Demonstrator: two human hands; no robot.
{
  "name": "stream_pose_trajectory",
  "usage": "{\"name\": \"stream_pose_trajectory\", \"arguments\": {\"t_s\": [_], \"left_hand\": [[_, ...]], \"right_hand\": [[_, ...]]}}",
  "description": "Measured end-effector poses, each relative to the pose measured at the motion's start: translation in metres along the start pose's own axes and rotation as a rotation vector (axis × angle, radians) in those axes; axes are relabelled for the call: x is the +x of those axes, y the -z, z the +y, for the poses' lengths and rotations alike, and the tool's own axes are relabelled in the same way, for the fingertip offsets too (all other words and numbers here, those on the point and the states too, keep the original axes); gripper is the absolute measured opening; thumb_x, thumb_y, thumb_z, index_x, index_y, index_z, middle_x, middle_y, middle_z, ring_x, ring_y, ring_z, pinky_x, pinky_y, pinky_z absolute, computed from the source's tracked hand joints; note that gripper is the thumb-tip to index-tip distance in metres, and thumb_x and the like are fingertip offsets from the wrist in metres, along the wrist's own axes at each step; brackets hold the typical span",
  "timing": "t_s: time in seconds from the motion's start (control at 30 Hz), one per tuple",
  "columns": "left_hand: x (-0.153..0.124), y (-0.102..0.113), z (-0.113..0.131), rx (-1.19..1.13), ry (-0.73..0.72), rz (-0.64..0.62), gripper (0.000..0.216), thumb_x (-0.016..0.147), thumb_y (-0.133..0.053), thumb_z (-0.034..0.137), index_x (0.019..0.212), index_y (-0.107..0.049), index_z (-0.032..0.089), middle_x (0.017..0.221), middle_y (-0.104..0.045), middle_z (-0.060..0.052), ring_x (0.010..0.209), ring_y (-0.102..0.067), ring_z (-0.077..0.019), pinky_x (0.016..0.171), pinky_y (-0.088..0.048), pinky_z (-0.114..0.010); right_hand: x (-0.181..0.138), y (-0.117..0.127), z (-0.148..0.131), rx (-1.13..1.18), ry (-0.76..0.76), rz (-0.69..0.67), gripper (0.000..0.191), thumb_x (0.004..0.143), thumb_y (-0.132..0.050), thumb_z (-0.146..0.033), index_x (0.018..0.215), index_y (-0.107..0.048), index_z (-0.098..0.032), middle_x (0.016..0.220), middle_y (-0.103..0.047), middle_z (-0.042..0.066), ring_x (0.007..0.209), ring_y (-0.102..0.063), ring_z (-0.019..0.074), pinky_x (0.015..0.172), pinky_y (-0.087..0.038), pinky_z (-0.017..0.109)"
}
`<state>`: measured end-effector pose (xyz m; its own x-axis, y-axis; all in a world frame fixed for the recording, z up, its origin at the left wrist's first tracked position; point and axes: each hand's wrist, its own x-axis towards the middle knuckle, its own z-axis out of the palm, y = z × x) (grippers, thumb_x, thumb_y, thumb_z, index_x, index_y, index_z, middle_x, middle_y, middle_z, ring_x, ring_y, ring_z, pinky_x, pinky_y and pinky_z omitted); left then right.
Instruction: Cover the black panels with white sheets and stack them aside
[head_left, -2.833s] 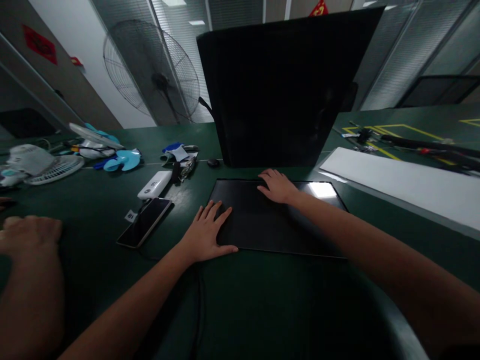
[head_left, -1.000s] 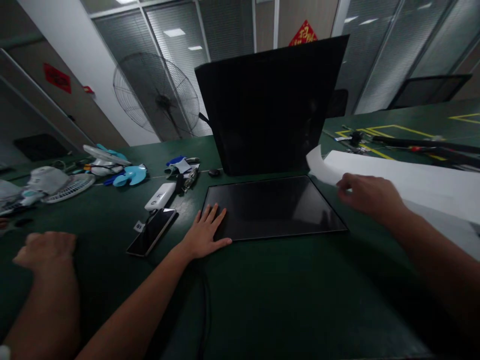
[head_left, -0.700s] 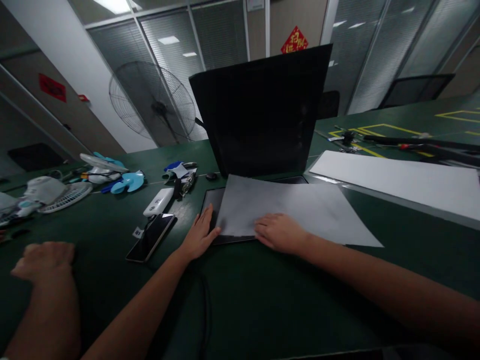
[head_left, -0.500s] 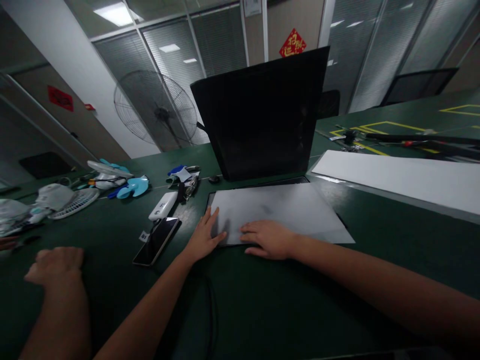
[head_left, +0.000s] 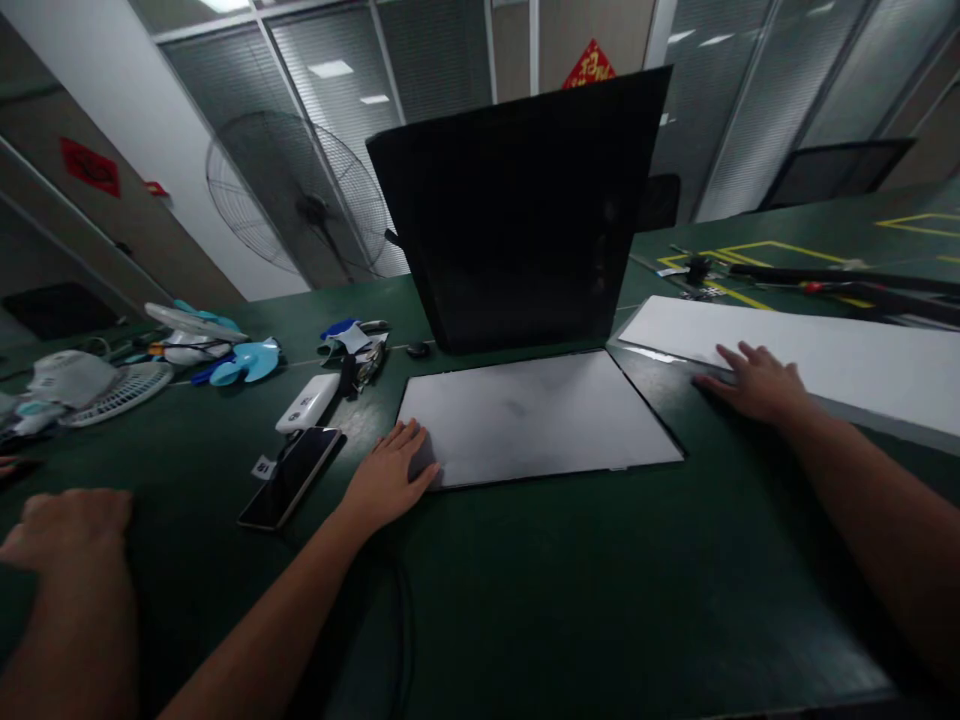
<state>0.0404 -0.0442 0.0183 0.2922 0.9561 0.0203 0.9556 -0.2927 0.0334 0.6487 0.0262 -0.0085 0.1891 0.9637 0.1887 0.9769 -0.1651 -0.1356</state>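
In an office, under glass partitions [head_left: 442, 60] with blinds [head_left: 330, 120], across a dark green surface [head_left: 570, 580]. Far left of the framed flat panel [head_left: 660, 422], a co-worker's curled hand [head_left: 67, 525], with white fan parts [head_left: 75, 378] and light-blue fan blades [head_left: 247, 362] beyond. Closer to the panel's left, a smartphone [head_left: 292, 478], a white power bank [head_left: 307, 402] and a bunch of keys [head_left: 370, 362]. At the panel's near left corner, left hand [head_left: 388, 472] palm down, fingers slightly parted, thumb out, gripping nothing. Lying flat within the panel's black border, a white sheet [head_left: 517, 425]. Standing behind the panel, a large black board [head_left: 525, 220]. Right of the panel, right hand [head_left: 757, 385] palm down, fingers spread, over the near edge of a white sheet pile [head_left: 847, 350]; cannot tell whether touching.
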Motion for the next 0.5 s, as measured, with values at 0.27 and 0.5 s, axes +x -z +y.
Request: {"name": "stream_pose_trajectory", "arguments": {"t_s": [0.27, 0.5], "left_hand": [[0.003, 0.000, 0.002, 0.052, 0.000, 0.014, 0.075, 0.095, -0.046, 0.060, 0.149, -0.051, 0.008, 0.159, -0.043, -0.017, 0.150, -0.036, -0.0351, 0.119, -0.036, -0.055], [0.002, 0.003, 0.005, 0.082, 0.008, 0.016, 0.072, 0.095, -0.048, 0.058, 0.147, -0.054, 0.009, 0.157, -0.046, -0.016, 0.148, -0.041, -0.0337, 0.120, -0.036, -0.051]], "right_hand": [[0.005, -0.003, 0.015, -0.013, -0.087, -0.050, 0.054, 0.100, -0.036, -0.050, 0.140, -0.059, -0.021, 0.135, -0.060, 0.020, 0.116, -0.057, 0.0389, 0.092, -0.044, 0.060], [-0.007, 0.022, -0.008, -0.095, -0.171, 0.065, 0.041, 0.099, -0.036, -0.039, 0.108, -0.067, -0.015, 0.101, -0.065, 0.023, 0.099, -0.061, 0.0368, 0.077, -0.047, 0.055]]}}
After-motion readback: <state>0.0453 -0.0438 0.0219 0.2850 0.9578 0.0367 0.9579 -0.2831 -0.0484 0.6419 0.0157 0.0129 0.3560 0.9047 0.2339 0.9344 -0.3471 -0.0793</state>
